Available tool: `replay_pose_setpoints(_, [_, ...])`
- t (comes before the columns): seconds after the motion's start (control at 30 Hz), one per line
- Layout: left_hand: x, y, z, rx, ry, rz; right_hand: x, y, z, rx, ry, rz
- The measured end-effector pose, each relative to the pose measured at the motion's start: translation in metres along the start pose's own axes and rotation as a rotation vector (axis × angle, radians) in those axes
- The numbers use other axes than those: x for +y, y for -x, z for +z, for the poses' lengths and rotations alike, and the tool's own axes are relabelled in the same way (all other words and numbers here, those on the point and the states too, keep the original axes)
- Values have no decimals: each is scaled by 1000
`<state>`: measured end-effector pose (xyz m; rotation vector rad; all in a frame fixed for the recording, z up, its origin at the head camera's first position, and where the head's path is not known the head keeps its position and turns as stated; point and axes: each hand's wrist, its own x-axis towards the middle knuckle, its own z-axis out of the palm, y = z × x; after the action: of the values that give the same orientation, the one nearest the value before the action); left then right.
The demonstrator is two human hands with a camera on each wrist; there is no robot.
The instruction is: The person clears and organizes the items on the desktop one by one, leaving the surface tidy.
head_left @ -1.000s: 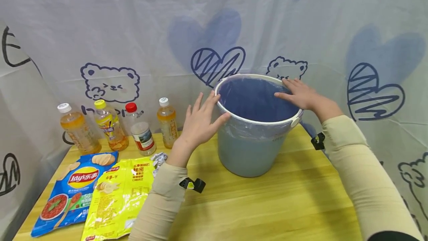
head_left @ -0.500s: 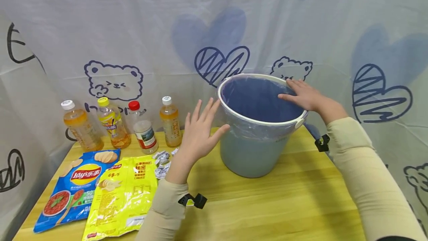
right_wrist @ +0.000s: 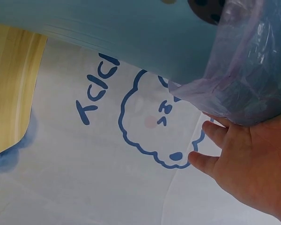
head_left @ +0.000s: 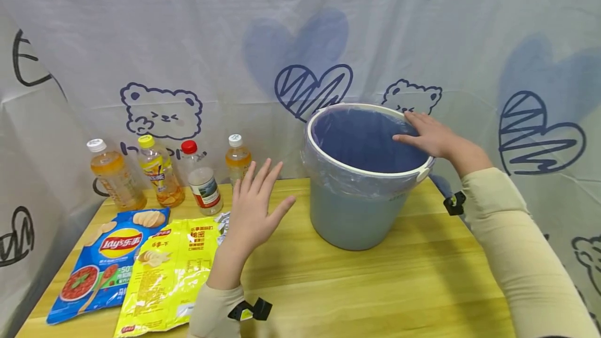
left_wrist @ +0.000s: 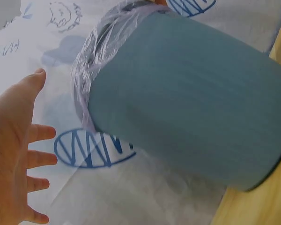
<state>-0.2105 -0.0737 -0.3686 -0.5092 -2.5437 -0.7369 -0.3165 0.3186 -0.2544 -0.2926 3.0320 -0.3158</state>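
Observation:
A blue-grey trash bin with a white rim stands upright on the table, lined with a thin clear plastic bag folded over its rim. My right hand rests on the bin's right rim, fingers extended and thumb over the opening; the right wrist view shows its fingers beside the hanging bag edge. Left of the bin, my left hand hovers with spread fingers, holding nothing. In the left wrist view the left hand is apart from the bin. It partly covers an orange-drink bottle in the head view.
Three more bottles stand in a row: white-capped, yellow-capped and red-capped. In front lie a blue chip bag and an overlapping yellow chip bag. Crumpled paper shows behind the left hand. A patterned curtain hangs behind.
My left hand has come away from the bin's left rim and moved left and down, now in front of the nearest bottle. My right hand has stayed at the rim.

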Motion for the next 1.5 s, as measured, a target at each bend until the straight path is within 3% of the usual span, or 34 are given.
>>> replay_pose_setpoints(0.33, [-37,13,-2,197,30,71,-2,0,-1,-3,-10,13])
replay_pose_setpoints(0.47, [-55,14,-3,241,54,88,-1,0,0,-3,-13,17])
replay_pose_setpoints(0.6, [-72,17,-3,258,64,58,0,1,1,-3,-18,18])
replay_pose_setpoints(0.9, [-107,24,-2,268,63,-99,-1,1,2,3,-36,22])
replay_pose_setpoints(1.2, [-129,30,16,259,55,-203,-1,2,3,12,-34,20])
replay_pose_setpoints(1.33, [-136,32,23,209,48,-269,-1,4,3,17,-42,19])
replay_pose_setpoints(1.5, [-143,36,30,74,25,-387,-3,7,3,23,-45,17])
